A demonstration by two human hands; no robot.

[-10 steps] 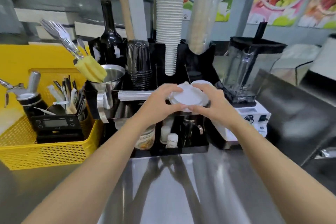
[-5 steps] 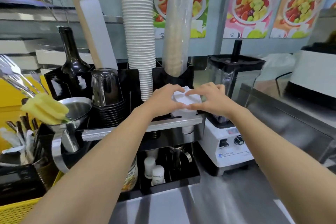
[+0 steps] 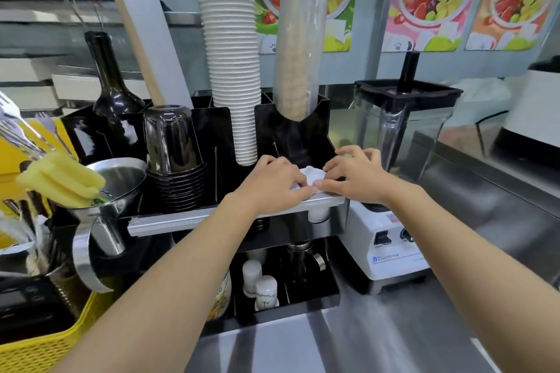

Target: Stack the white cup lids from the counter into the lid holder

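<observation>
Two hands on white lids (image 3: 312, 179): left hand (image 3: 272, 183) and right hand (image 3: 354, 179) curl round them from both sides, likely to keep pile straight. Lids sit low in black holder (image 3: 330, 142), beside blender (image 3: 403, 142). Number hard to tell.

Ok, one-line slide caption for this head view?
Both hands, left and right, press white cup lids into the black lid holder.

- White cup lids (image 3: 312, 180): a small stack, lying flat, mostly covered, set at the front right of the lid holder.
- Lid holder (image 3: 285, 130): a black, glossy organiser with upright compartments and a silver front rail.
</observation>
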